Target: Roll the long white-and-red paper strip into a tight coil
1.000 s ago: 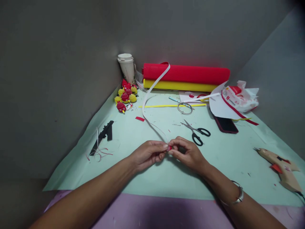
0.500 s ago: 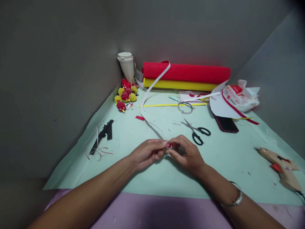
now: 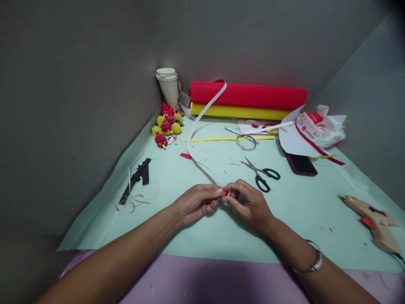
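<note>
My left hand (image 3: 196,202) and my right hand (image 3: 249,204) meet over the pale green sheet (image 3: 202,228), fingertips pinched together on a small red paper coil (image 3: 224,193). A long white paper strip (image 3: 202,118) runs from the coil up and back, looping over the red roll (image 3: 249,95) by the wall. A bracelet sits on my right wrist.
Black-handled scissors (image 3: 262,174) lie just beyond my right hand. A glue gun (image 3: 370,220) rests at the right edge. A dark phone (image 3: 300,164), a white bag (image 3: 319,128), a yellow roll (image 3: 237,112), a paper cup (image 3: 167,86), finished red and yellow balls (image 3: 166,124) and black scraps (image 3: 137,179) lie about.
Both hands stay pinched on the red coil, with only small finger shifts. The white strip's loop has moved slightly.
</note>
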